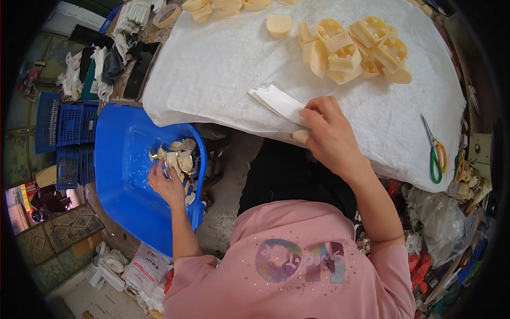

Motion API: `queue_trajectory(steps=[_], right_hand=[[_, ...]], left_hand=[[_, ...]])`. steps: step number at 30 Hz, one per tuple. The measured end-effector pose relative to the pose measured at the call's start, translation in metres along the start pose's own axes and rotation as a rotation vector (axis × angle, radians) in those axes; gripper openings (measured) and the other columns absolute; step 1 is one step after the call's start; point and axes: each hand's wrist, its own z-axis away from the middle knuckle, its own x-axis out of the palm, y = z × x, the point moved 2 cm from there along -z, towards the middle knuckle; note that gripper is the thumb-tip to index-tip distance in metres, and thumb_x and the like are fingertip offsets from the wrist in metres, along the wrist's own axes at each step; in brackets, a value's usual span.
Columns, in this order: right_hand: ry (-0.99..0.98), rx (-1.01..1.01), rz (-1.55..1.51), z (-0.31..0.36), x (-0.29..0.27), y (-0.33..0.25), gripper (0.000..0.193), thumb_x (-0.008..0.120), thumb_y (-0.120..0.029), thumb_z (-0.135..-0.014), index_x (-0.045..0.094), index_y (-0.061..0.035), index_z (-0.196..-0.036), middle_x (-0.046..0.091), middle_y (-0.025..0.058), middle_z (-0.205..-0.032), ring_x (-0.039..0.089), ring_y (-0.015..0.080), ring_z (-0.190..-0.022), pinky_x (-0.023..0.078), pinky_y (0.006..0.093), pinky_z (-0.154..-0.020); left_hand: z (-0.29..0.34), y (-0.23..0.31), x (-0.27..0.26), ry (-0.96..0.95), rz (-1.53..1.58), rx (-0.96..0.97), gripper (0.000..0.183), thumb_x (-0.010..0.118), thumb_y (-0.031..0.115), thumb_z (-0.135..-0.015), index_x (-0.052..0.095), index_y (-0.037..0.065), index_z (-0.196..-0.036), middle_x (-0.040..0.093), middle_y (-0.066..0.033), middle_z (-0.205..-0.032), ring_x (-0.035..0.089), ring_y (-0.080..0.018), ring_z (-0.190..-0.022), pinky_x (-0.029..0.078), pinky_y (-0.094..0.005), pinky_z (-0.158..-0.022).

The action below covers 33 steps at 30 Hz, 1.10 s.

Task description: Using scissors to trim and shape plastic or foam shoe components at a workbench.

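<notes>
My left hand (166,183) reaches into a blue plastic tub (119,181) on the left. Its fingers are apart and bent at a pile of small cream-and-gold shiny pieces (183,162); I see nothing clearly gripped. My right hand (329,133) is at the near edge of the white-covered table (212,90). Its fingers close on the near end of a thin stack of white strips (279,102). Beside the thumb shows a small cream-coloured piece (300,136), partly hidden by the hand.
A cluster of cream moulded pieces (366,50) stands at the far right, with a single piece (279,25) left of it. Scissors (436,157) with green and orange handles lie at the right edge. Blue crates (69,127) and a tape roll (167,16) are on the left.
</notes>
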Motion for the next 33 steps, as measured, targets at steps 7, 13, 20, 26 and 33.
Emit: queue_trajectory(steps=[7,13,20,26,33], right_hand=[[-0.162,0.015,0.181,-0.011,0.000,-0.005,0.006,0.055,0.001,-0.072,0.055,0.0011,-0.079,0.051,0.0133,-0.090,0.051,0.0287,-0.087,0.048,0.0358,-0.076],[-0.061,0.020,0.047,-0.008,0.001,0.015,0.013,0.055,0.003,-0.070,0.054,0.0020,-0.083,0.051,0.0152,-0.091,0.052,0.0322,-0.087,0.048,0.0394,-0.072],[0.334,0.159,-0.109,0.011,-0.035,0.012,0.023,0.056,0.009,-0.060,0.052,0.0001,-0.081,0.054,0.0147,-0.095,0.053,0.0328,-0.081,0.046,0.0393,-0.068],[0.374,-0.202,0.326,0.018,-0.052,-0.010,0.011,0.060,-0.010,-0.064,0.053,-0.0072,-0.072,0.057,0.0100,-0.101,0.053,0.0224,-0.083,0.042,0.0354,-0.069],[0.538,-0.083,0.195,0.020,-0.073,0.040,0.045,0.063,0.003,-0.063,0.062,-0.0135,-0.106,0.055,0.0093,-0.112,0.051,0.0294,-0.099,0.040,0.0408,-0.083]], left_hand=[[-0.029,0.145,-0.036,-0.037,0.625,0.291,0.027,0.059,-0.003,-0.077,0.063,0.002,-0.104,0.058,-0.0129,-0.107,0.055,-0.0243,-0.101,0.042,-0.0324,-0.090],[-0.015,0.247,-0.047,-0.226,1.036,0.763,0.017,0.059,-0.010,-0.075,0.063,-0.001,-0.089,0.064,-0.0126,-0.093,0.061,-0.0245,-0.086,0.048,-0.0304,-0.075],[-0.002,0.289,-0.025,-0.307,0.752,0.942,0.028,0.071,0.005,-0.068,0.062,0.004,-0.095,0.060,-0.0106,-0.088,0.057,-0.0296,-0.084,0.047,-0.0387,-0.073],[-0.011,0.300,-0.050,-0.625,1.173,0.848,0.041,0.049,0.027,-0.093,0.055,-0.005,-0.116,0.061,-0.0196,-0.109,0.058,-0.0334,-0.098,0.043,-0.0381,-0.087],[-0.007,0.300,-0.038,-1.007,1.709,0.047,0.044,0.034,0.028,-0.099,0.047,-0.006,-0.125,0.062,-0.0118,-0.093,0.059,-0.0146,-0.076,0.047,-0.0251,-0.061]])
